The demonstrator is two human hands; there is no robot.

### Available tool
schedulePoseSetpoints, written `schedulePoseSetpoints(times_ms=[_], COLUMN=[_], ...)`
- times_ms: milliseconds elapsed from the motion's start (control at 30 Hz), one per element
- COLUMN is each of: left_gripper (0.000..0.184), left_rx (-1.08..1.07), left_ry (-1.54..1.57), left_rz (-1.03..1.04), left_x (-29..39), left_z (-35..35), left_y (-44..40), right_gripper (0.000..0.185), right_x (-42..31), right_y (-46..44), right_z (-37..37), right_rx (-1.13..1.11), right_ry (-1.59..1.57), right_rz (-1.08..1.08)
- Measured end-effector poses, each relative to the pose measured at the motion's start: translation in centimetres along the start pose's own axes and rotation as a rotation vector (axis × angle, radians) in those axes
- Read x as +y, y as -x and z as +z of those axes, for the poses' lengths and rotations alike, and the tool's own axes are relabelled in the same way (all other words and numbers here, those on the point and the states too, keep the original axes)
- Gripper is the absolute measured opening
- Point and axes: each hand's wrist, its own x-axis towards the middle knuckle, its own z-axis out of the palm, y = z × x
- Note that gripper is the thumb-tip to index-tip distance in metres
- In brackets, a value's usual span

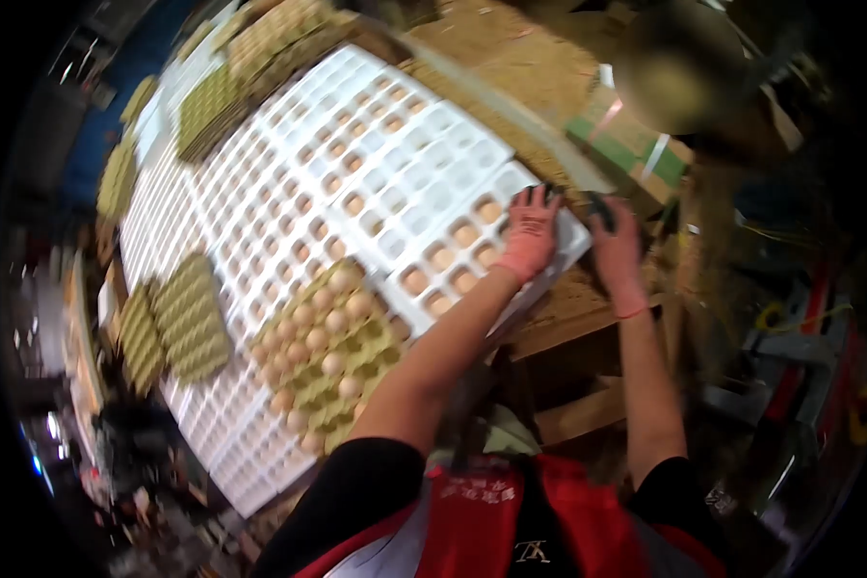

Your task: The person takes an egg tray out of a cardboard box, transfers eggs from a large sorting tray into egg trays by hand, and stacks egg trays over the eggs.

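Note:
My left hand [532,234], in a pink glove with dark fingertips, lies over the near right end of a white foam egg tray [564,252], fingers spread and pointing away from me. Several brown eggs sit in this tray's pockets beside the hand. My right hand [618,252], gloved the same way, is just beyond the tray's right corner with its fingers apart and somewhat blurred; nothing shows in it. Left of my left forearm, a yellow-green pulp egg tray [361,344], partly filled with eggs, rests on the white trays.
More white foam trays [433,144], some pockets holding eggs, spread to the left and back. Stacks of pulp trays [191,318] stand on them. An open cardboard box [578,371] is below my hands, and a green-marked carton [636,144] lies at the back right.

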Motion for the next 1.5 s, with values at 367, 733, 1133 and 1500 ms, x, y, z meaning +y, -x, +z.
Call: schedulePoseSetpoints(times_ms=[367,733,1133,1500], left_gripper=[0.041,0.035,0.055,0.055], left_rx=[0.069,0.24,-0.415,-0.299], left_ry=[-0.145,1.238,-0.059,-0.055], left_rz=[-0.593,-1.027,-0.295,-0.269], left_x=[-5.6,-10.2,-3.7,-5.9], left_z=[-31.0,-33.9,-31.4,-36.1], left_y=[20.6,25.5,32.9,29.8], right_gripper=[0.04,0.051,0.048,0.038], right_x=[-19.2,-22.8,-26.4,-17.6], right_y=[11.3,7.6,11.8,14.6], right_z=[15.6,20.2,22.1,8.0], right_rx=[-0.681,-0.831,-0.8,-0.514], right_ry=[0.187,0.289,0.429,-0.624], right_rz=[-0.94,-0.589,-0.682,0.39])
